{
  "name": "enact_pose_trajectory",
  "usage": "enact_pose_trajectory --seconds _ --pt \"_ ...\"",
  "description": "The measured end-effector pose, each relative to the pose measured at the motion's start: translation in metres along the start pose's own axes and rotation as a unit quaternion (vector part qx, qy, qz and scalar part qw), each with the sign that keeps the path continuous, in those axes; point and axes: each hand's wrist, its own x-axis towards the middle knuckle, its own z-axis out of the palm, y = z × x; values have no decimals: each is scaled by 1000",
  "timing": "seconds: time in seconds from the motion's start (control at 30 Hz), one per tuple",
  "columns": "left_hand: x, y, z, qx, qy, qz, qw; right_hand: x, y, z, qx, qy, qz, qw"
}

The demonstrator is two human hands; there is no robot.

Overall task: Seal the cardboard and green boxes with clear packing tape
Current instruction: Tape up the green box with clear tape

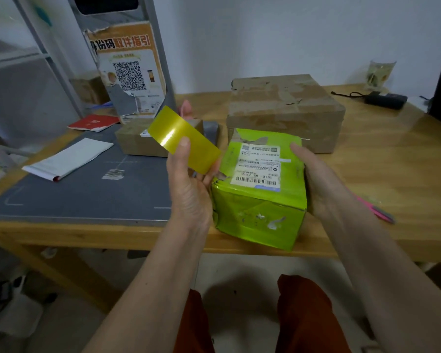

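Between both hands (pixel 189 189), green box (pixel 260 194) lengthwise

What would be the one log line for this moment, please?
left hand: holds tape roll | right hand: steadies green box at table edge | cardboard box: behind, untouched
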Motion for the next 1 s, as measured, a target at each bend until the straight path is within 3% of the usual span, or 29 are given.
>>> enact_pose_trajectory --seconds 0.13,0.3,0.37,0.43,0.5,0.57,0.6,0.63,0.7,0.77,0.83,0.9,1.0 --pt "-3 -4 2 -24 22 10 999 -28 4 -1 -47 -62 -84 993" --pt "-14 -11 11 -70 29 -29 997 -16 -13 -7 -244 51 -135 959" --pt "-16 -7 12 -71 18 -34 997 -12 -16 -5 -373 94 -198 901" --pt "-17 0 10 -53 3 -17 998 -23 -11 -1 -520 133 -284 794" --pt "-15 10 6 -17 -24 13 999 -41 -1 8 -598 110 -371 702" --pt "-14 22 5 16 -61 22 998 -48 9 10 -652 61 -377 655" --pt "-15 28 5 29 -86 15 996 -49 7 10 -655 50 -357 664" --pt "-15 34 5 45 -117 7 992 -49 0 11 -626 44 -328 707" --pt "-20 43 8 86 -185 -20 979 -53 -18 19 -476 6 -277 835" --pt "-25 49 11 129 -254 -77 956 -60 -35 31 -329 -55 -278 901" --pt "-31 50 14 168 -319 -145 921 -61 -43 37 -284 -81 -309 904" --pt "-37 45 14 186 -349 -202 896 -61 -46 40 -282 -41 -339 896" --pt "-51 30 11 126 -309 -257 907 -61 -45 39 -193 37 -350 916"
